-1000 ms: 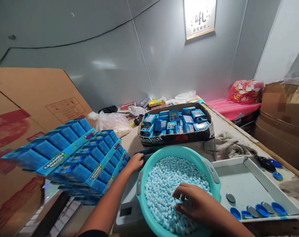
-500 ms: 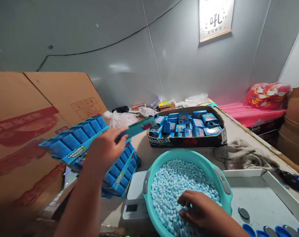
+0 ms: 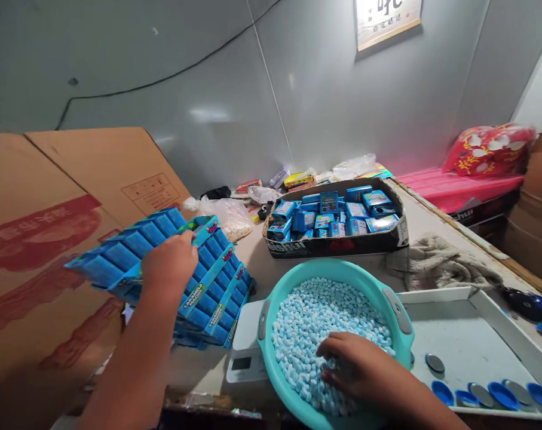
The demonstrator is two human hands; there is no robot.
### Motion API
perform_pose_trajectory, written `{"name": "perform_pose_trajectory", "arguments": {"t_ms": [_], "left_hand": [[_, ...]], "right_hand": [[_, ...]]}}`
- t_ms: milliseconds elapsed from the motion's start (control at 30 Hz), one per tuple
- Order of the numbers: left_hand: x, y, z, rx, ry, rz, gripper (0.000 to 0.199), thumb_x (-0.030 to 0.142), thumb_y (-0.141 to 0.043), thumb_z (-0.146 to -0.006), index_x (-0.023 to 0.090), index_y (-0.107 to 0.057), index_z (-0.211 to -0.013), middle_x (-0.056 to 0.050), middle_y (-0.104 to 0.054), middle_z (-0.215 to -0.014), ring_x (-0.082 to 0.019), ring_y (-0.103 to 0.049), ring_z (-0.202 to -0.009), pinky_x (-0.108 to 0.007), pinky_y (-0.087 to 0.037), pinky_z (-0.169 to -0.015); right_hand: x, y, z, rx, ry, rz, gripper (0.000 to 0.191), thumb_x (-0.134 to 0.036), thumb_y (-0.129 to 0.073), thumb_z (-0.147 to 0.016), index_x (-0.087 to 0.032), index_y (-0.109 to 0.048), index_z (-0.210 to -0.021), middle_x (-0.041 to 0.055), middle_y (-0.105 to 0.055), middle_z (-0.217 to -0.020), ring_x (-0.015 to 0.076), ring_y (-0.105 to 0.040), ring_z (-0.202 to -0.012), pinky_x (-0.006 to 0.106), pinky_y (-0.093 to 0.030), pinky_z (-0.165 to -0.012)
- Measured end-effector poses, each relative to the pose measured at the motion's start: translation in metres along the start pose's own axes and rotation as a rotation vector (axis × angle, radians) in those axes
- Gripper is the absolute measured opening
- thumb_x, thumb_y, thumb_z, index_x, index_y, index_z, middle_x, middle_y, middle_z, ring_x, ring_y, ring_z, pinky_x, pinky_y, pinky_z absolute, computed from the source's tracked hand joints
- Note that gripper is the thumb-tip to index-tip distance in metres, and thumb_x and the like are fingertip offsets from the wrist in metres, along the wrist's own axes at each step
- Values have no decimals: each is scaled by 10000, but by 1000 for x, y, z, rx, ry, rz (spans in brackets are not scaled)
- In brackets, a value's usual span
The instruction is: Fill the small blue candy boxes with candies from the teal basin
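My left hand point(image 3: 171, 266) is at the stack of blue display cartons point(image 3: 208, 292) on the left, its fingers curled over the edge of a blue cardboard carton point(image 3: 204, 232) at the top. The cartons hold rows of small blue packs and lean at a slant; my hand and forearm hide part of them. My right hand point(image 3: 354, 367) rests in a teal basin point(image 3: 293, 403) full of small pale-blue and white candies point(image 3: 318, 313). Its thumb and forefinger are apart, with candies between and below them; the other fingers are mostly hidden.
A white scale point(image 3: 247, 352) sits beside the basin. Behind it stands a black-sided box point(image 3: 337, 246) of blue packs. To the right are a grey cloth point(image 3: 441, 263) and a white tray point(image 3: 459, 340) with blue lids and metal discs. A large cardboard box point(image 3: 51, 251) borders the left.
My left hand has moved left and down with the blue cardboard carton, bringing it against the stack. My right hand stays in the candies. The view has shifted slightly.
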State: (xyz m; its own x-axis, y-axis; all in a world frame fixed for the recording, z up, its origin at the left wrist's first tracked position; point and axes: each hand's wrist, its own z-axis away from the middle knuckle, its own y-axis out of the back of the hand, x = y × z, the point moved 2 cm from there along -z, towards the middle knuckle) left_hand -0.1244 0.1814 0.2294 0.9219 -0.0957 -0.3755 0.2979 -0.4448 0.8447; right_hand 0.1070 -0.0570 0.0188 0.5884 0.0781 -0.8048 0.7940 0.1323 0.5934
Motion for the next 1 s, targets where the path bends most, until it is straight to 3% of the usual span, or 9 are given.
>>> {"name": "perform_pose_trajectory", "arguments": {"t_ms": [133, 233, 300, 367, 433, 533, 633, 833, 1000], "left_hand": [[5, 11, 4, 10, 44, -59, 422, 401, -405, -955, 158, -603, -1237, -161, -700, -1162, -299, -660, -987, -365, -518, -789], [22, 20, 9, 261, 27, -106, 465, 462, -367, -982, 155, -627, -1215, -179, -630, -1317, -335, -595, -1135, -405, -508, -865], [47, 19, 6, 376, -65, -10, 453, 449, -371, -987, 166, -636, -1221, -156, -630, -1331, -322, -588, -1156, -394, -494, -895], [81, 5, -8, 299, -175, 159, 411, 439, -412, -970, 194, -670, -1176, -114, -698, -1204, -285, -636, -1069, -363, -489, -890], [120, -21, -33, 72, -248, 314, 380, 456, -437, -955, 231, -707, -1100, -74, -738, -1106, -272, -667, -1016, -348, -495, -867], [172, -63, -75, -164, -356, 426, 429, 439, -488, -925, 209, -658, -1245, -94, -681, -1290, -283, -619, -1189, -341, -469, -971], [206, -92, -105, -246, -433, 437, 567, 400, -641, -824, 203, -597, -1354, -101, -605, -1415, -278, -552, -1306, -312, -414, -1076], [229, -133, -127, -276, -255, 368, 919, 306, -780, -650, 201, -410, -1485, -245, -398, -1555, -445, -396, -1432, -558, -375, -1101], [230, -151, -128, -246, -199, 376, 902, 255, -743, -680, 243, -376, -1504, -206, -397, -1555, -412, -406, -1421, -538, -380, -1098]], "right_hand": [[-4, 5, 3, 39, 9, -12, 251, -250, -684, -883, -231, -725, -1130, 64, -728, -1110, 252, -661, -1046, 347, -477, -889], [-3, 3, 1, 51, 19, 24, 318, -288, -716, -860, -232, -717, -1173, 96, -682, -1257, 287, -624, -1158, 405, -470, -986], [-1, -2, -2, 2, 31, 100, 420, -362, -753, -826, -236, -704, -1223, 134, -589, -1419, 364, -534, -1302, 503, -421, -1074], [0, -7, -5, -67, 45, 176, 524, -454, -761, -806, -242, -681, -1278, 157, -499, -1517, 429, -432, -1392, 597, -358, -1118], [1, -10, -8, -109, 51, 221, 562, -509, -747, -803, -251, -667, -1296, 157, -509, -1503, 436, -431, -1382, 625, -350, -1110], [2, -10, -12, -97, 40, 251, 524, -524, -752, -784, -253, -692, -1228, 130, -615, -1346, 381, -531, -1247, 558, -423, -1040], [4, -9, -14, -73, 42, 244, 427, -460, -782, -756, -238, -730, -1116, 97, -676, -1157, 316, -587, -1095, 438, -478, -928], [2, -3, -15, 41, -15, 178, 311, -221, -809, -690, -243, -788, -1000, 84, -691, -1089, 266, -636, -970, 309, -445, -697], [2, -1, -14, 57, -14, 151, 315, -174, -783, -701, -245, -786, -1008, 78, -692, -1106, 262, -647, -995, 302, -457, -738]]}}
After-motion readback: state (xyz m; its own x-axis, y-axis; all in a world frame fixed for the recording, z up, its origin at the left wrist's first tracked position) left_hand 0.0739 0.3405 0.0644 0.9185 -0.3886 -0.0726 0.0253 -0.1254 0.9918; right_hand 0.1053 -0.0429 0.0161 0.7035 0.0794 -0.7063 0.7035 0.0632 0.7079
